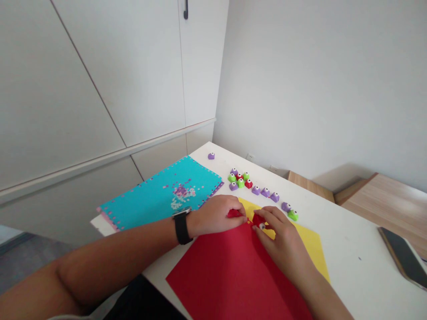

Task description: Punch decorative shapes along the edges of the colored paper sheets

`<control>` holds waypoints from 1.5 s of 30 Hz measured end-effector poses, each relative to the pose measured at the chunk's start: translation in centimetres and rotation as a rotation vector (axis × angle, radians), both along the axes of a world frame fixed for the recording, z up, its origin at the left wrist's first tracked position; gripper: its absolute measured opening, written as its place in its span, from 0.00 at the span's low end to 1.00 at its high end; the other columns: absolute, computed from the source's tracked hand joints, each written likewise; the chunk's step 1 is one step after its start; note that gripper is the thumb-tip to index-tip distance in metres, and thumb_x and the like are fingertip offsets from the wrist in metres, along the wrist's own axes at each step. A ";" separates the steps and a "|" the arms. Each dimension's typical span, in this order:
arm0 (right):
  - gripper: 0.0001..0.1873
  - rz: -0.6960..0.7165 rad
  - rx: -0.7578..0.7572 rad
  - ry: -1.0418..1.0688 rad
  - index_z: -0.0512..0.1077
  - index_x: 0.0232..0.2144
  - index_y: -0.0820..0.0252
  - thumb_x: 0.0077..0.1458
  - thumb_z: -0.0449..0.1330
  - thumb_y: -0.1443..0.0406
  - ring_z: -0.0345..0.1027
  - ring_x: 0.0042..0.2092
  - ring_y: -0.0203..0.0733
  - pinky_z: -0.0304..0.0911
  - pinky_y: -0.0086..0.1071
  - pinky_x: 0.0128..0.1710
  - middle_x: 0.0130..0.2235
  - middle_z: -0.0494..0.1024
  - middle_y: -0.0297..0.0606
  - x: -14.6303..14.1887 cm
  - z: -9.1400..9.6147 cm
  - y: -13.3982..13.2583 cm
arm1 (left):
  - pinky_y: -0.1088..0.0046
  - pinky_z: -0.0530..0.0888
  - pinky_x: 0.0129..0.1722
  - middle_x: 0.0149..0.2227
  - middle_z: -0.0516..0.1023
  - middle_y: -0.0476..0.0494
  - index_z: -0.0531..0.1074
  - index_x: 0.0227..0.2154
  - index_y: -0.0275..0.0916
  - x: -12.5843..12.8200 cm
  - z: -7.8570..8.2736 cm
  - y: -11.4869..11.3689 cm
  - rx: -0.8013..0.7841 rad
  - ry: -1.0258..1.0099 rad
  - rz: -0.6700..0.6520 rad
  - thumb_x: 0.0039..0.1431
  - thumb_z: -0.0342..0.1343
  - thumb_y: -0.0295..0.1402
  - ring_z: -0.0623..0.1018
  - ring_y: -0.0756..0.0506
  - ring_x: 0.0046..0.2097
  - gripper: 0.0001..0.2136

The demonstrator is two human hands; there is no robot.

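My right hand point(278, 231) grips a small red craft punch point(258, 221) with a white button, between thumb and fingers, at the far edge of a red sheet of paper point(240, 275). My left hand point(218, 215), with a black watch on the wrist, is closed on something red by that same edge. It looks like part of the red sheet, though the fingers hide most of it. Tiny red bits lie between the two hands. Under the red sheet lies a yellow sheet point(312, 244), showing on its far and right sides.
Several purple, green and red craft punches point(240, 182) stand in a group and a row behind my hands. A blue sheet point(143, 200) with holes along its edges carries purple and white confetti point(182, 192). A phone point(403, 255) lies at the right of the white table point(353, 266).
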State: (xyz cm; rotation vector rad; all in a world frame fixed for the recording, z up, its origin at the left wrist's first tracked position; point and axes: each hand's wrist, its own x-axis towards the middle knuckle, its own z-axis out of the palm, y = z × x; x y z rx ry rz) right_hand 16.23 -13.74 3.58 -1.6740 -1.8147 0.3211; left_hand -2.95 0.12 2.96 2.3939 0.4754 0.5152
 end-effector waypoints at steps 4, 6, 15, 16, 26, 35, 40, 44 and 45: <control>0.18 0.012 0.003 -0.021 0.71 0.53 0.50 0.62 0.56 0.67 0.73 0.45 0.49 0.74 0.44 0.45 0.51 0.72 0.44 -0.2 0.1 -0.1 | 0.71 0.71 0.43 0.38 0.82 0.45 0.81 0.37 0.43 0.0 0.0 0.0 -0.001 -0.002 -0.004 0.65 0.58 0.40 0.79 0.44 0.41 0.09; 0.18 0.006 0.000 -0.031 0.71 0.53 0.51 0.62 0.56 0.67 0.74 0.43 0.48 0.74 0.44 0.44 0.51 0.72 0.45 -0.4 0.1 -0.1 | 0.71 0.71 0.43 0.38 0.82 0.46 0.81 0.37 0.43 0.1 0.0 0.0 0.000 0.002 -0.002 0.65 0.58 0.40 0.79 0.44 0.41 0.09; 0.18 0.022 -0.026 -0.052 0.71 0.54 0.52 0.62 0.56 0.68 0.73 0.44 0.48 0.74 0.45 0.45 0.52 0.70 0.46 -0.6 -0.1 -0.1 | 0.72 0.70 0.41 0.37 0.82 0.47 0.80 0.37 0.42 0.0 -0.5 0.1 0.018 0.000 -0.010 0.64 0.58 0.38 0.79 0.46 0.40 0.08; 0.18 0.027 -0.037 -0.052 0.71 0.54 0.53 0.62 0.56 0.68 0.73 0.44 0.48 0.73 0.44 0.45 0.52 0.70 0.46 -0.6 0.0 -0.1 | 0.72 0.70 0.41 0.37 0.82 0.47 0.80 0.37 0.42 0.0 -0.6 0.1 0.018 -0.002 -0.011 0.64 0.58 0.38 0.79 0.46 0.40 0.08; 0.18 0.022 -0.068 -0.094 0.72 0.53 0.55 0.61 0.56 0.69 0.74 0.42 0.46 0.73 0.42 0.44 0.51 0.69 0.45 -0.8 0.1 -0.2 | 0.74 0.70 0.40 0.37 0.82 0.47 0.80 0.36 0.41 0.0 -0.3 -0.1 0.008 -0.003 -0.008 0.63 0.59 0.37 0.79 0.46 0.39 0.07; 0.13 0.038 -0.104 0.054 0.75 0.48 0.53 0.61 0.59 0.66 0.72 0.47 0.48 0.70 0.43 0.49 0.49 0.71 0.43 -1.0 0.7 0.1 | 0.74 0.69 0.41 0.38 0.82 0.48 0.80 0.37 0.42 0.0 -0.5 0.1 -0.062 -0.011 -0.017 0.62 0.60 0.37 0.79 0.46 0.40 0.07; 0.15 0.020 -0.271 0.284 0.75 0.48 0.52 0.58 0.66 0.61 0.73 0.46 0.46 0.72 0.38 0.44 0.48 0.76 0.40 0.0 0.6 0.1 | 0.74 0.69 0.40 0.36 0.82 0.49 0.80 0.36 0.41 0.0 -0.4 0.1 -0.078 -0.013 -0.018 0.62 0.60 0.38 0.78 0.47 0.38 0.07; 0.19 0.056 -0.440 0.498 0.73 0.51 0.52 0.59 0.65 0.54 0.74 0.44 0.46 0.71 0.40 0.45 0.46 0.79 0.39 1.1 0.5 0.2 | 0.74 0.68 0.39 0.36 0.82 0.49 0.80 0.35 0.41 0.0 -0.4 0.0 -0.082 -0.022 -0.018 0.63 0.60 0.39 0.78 0.47 0.37 0.08; 0.20 0.059 -0.457 0.534 0.73 0.51 0.53 0.59 0.65 0.53 0.74 0.45 0.47 0.71 0.41 0.45 0.46 0.79 0.40 1.3 0.5 0.3 | 0.74 0.68 0.39 0.36 0.82 0.49 0.80 0.35 0.41 0.0 -0.4 -0.1 -0.082 -0.027 -0.015 0.63 0.60 0.38 0.78 0.48 0.37 0.07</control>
